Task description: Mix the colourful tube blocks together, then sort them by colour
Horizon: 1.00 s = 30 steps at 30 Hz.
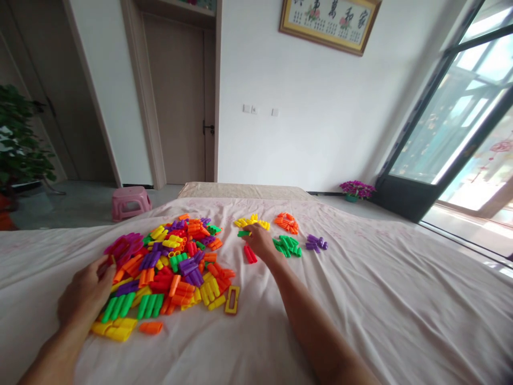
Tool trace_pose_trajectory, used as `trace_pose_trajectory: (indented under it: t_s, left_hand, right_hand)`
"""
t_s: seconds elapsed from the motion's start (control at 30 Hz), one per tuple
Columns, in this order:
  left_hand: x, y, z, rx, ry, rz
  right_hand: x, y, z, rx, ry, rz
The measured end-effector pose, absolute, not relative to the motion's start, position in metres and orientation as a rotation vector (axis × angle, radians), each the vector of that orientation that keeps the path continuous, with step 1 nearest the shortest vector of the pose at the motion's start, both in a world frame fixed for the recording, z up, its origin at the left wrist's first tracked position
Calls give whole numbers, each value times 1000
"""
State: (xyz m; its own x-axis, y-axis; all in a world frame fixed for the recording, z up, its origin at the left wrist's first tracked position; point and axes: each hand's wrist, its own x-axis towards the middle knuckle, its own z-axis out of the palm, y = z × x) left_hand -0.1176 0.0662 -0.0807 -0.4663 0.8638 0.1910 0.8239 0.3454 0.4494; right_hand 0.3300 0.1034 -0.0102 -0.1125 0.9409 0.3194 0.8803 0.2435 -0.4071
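Observation:
My right hand (259,241) reaches over the middle of the bed-like surface. Its fingers are closed on a green plastic toy piece (242,233), just in front of a small group of yellow pieces (252,221). Below that hand lies a red piece (250,254). At the left edge of a big mixed heap of bullet-shaped plastic pieces (191,270), my left hand (85,289) has its fingers curled inward beside magenta pieces (124,247). A small yellow bit shows near its thumb; what those fingers hold is partly hidden.
Single-colour groups of orange (286,223), green (287,246) and purple pieces (316,243) lie right of centre. A yellow rectangular frame piece (232,300) rests by the heap on a wrinkled pale cloth (385,299). A pink stool (131,203) stands on the floor beyond.

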Motion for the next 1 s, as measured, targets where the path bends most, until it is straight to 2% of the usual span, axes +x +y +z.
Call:
trace_pose_trajectory:
  t_s: [0.2, 0.4, 0.57, 0.83, 1.0]
  left_hand:
    - [-112, 64, -74, 1506, 2521, 730]
    - [-114, 66, -75, 1505, 2541, 705]
    - [-112, 64, -73, 1492, 2526, 736]
    - [-109, 61, -70, 1483, 2507, 761]
    - [-111, 63, -73, 1483, 2491, 790]
  right_hand:
    - [404, 107, 8, -2074, -1728, -40]
    - [435, 103, 7, -2321, -1598, -38]
    - [406, 106, 10, -2029, -1674, -27]
    - [300, 96, -29, -1411, -2312, 218]
    - [266, 86, -43, -1316, -2463, 218]
